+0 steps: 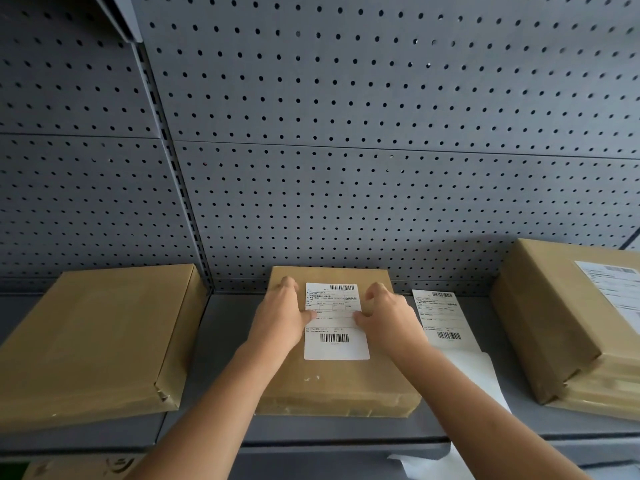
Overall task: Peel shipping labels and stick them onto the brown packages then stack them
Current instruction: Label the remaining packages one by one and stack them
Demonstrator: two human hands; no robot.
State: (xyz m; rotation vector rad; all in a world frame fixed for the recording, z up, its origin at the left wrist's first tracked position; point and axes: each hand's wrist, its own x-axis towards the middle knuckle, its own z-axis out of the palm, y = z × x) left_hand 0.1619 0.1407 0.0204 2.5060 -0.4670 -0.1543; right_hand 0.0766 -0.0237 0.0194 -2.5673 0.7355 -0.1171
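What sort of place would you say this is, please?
Probably a packing or stockroom area: grey metal shelving with a perforated back panel, brown packages along the shelf, and barcode shipping labels, one pressed onto the middle package by the left hand and right hand.

Soft, cool, fairly dim light falls evenly from overhead, leaving the grey pegboard wall (381,133) flat and free of glare. The white label (336,348) is the brightest patch, its barcodes crisp but its fine print too small to read, and only faint, blurred shadows lie on the shelf (214,327) beside the middle package (332,382). Wide-angle distortion bows the wall's seams and tilts the upright post (180,188), and the bottom corners turn soft.
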